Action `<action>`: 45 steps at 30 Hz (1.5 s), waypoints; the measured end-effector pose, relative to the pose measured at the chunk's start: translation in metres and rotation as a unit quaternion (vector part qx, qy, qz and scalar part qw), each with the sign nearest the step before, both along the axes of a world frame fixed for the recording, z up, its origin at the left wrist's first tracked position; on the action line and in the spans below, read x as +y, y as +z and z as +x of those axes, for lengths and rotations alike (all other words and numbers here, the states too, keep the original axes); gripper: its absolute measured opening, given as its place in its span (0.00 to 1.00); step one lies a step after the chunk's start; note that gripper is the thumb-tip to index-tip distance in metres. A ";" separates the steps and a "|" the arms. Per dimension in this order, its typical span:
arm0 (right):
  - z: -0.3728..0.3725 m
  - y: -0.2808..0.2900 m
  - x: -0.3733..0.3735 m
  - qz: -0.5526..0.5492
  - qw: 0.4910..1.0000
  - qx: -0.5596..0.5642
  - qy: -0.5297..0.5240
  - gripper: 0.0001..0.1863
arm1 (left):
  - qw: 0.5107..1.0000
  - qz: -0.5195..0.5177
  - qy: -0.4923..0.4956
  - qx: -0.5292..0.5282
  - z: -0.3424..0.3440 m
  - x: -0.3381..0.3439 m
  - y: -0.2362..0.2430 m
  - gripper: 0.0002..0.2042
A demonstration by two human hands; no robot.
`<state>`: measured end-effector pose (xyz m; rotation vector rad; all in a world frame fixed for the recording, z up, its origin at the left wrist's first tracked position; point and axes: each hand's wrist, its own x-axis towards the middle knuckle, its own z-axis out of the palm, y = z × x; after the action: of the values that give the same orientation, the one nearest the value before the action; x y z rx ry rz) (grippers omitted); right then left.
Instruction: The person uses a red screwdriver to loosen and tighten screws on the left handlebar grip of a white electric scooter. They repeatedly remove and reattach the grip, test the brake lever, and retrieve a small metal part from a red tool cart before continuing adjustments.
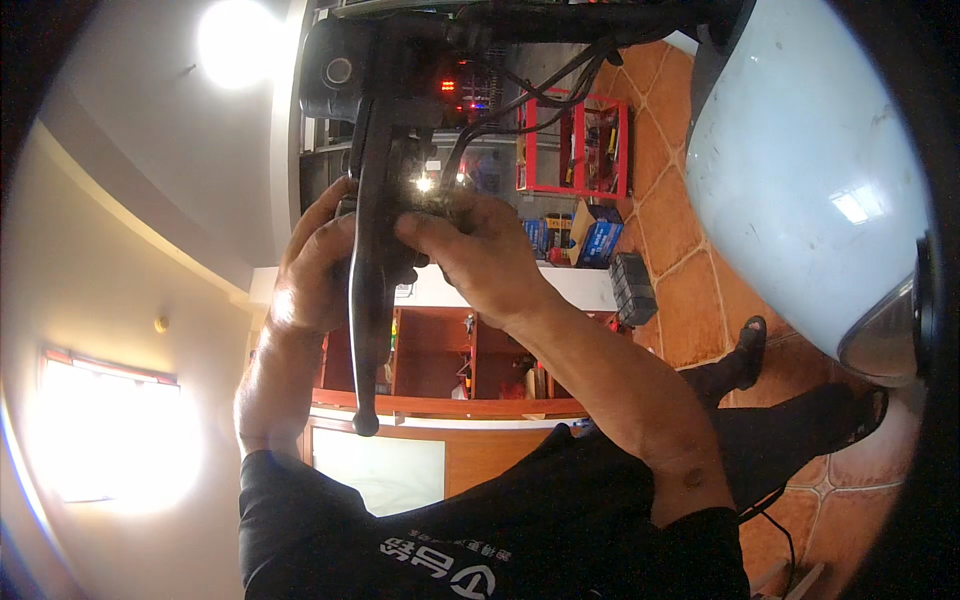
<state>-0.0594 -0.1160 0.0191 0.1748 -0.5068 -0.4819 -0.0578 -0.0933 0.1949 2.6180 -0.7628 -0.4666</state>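
A black brake lever (370,290) with a ball end hangs down in front of me from a scooter handlebar. At its upper end sits a black brake fluid reservoir (335,72) with a round window. My left hand (318,262) is closed round the handlebar part behind the lever, its fingertips partly hidden. From the other side my right hand (490,250) is closed, thumb pressed close to the lever and fingers curled round a dark part. What it grips is hidden by the hand and lever. Just above the right thumb a small bright light shines.
Black cables (545,95) loop from the handlebar to the right. The pale blue scooter panel (800,180) fills the right side. Beyond stand a red tool rack (575,190), blue boxes (597,235), a dark case (632,288) and reddish-brown shelves (430,365) on an orange tiled floor (670,225).
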 end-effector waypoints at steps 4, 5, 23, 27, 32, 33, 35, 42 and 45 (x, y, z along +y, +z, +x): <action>-0.001 -0.002 -0.001 -0.009 1.000 0.019 0.018 0.12 | 0.999 -0.021 0.016 -0.037 0.002 0.005 -0.003 0.32; 0.003 -0.001 0.003 0.005 1.000 0.014 0.014 0.12 | 0.999 0.006 -0.011 -0.052 0.004 0.004 -0.005 0.32; 0.002 -0.015 0.008 -0.092 0.995 -0.015 -0.045 0.24 | 0.998 -0.017 -0.063 0.019 -0.005 -0.011 -0.016 0.48; 0.010 -0.009 0.009 -0.096 0.991 0.014 -0.094 0.22 | 0.997 0.044 -0.064 -0.003 -0.002 -0.011 -0.006 0.50; 0.009 -0.006 -0.001 -0.115 0.987 -0.029 -0.108 0.22 | 0.996 0.045 -0.067 0.025 0.001 -0.009 0.006 0.46; 0.006 -0.005 -0.001 -0.109 0.988 -0.039 -0.106 0.22 | 0.996 0.043 -0.072 0.023 0.003 -0.006 0.008 0.45; 0.004 -0.003 0.006 -0.090 0.989 -0.038 -0.109 0.21 | 0.996 0.040 -0.079 0.027 0.002 0.001 0.009 0.44; -0.018 -0.014 0.013 -0.188 0.929 0.254 -0.194 0.37 | 0.995 -0.004 -0.073 0.073 0.007 0.006 -0.004 0.40; -0.011 -0.014 0.031 -0.121 0.862 0.304 -0.387 0.42 | 0.994 0.027 -0.094 0.056 -0.003 0.001 0.000 0.37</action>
<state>-0.0707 -0.0849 0.0048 -0.4445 0.0182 -1.2025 -0.0610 -0.0926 0.1950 2.5541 -0.9752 -0.6897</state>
